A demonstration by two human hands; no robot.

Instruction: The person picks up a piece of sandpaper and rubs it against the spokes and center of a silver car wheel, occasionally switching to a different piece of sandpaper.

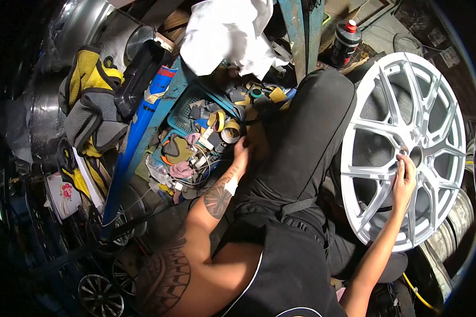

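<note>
Silver multi-spoke alloy wheel rim (410, 138), round and metallic, stands tilted at the person's right side, just beside the black-trousered knee (322, 100). The right hand (404, 182) is at its hub, beside the round centre hole; the fingers are drawn close together with their tips at the metal face, and I cannot tell whether they pinch something small. The left hand (241, 152) is between the trouser leg and a heap of scraps, nearest to yellow rolls of tape (231, 132); its fingertips are lost in shadow, so I cannot tell whether they are spread or gripping. Around those rolls are grey and tan scraps (199, 113), partly inside a teal perforated plastic basket (181, 122), with a pink crumpled cloth (181, 169) nearby. Farther out, a white cloth (222, 34) hangs above the basket, a black bottle with a red cap (346, 45) stands near the rim, and yellow-and-grey gloves (92, 119) lie beyond a long blue bar (135, 145).
</note>
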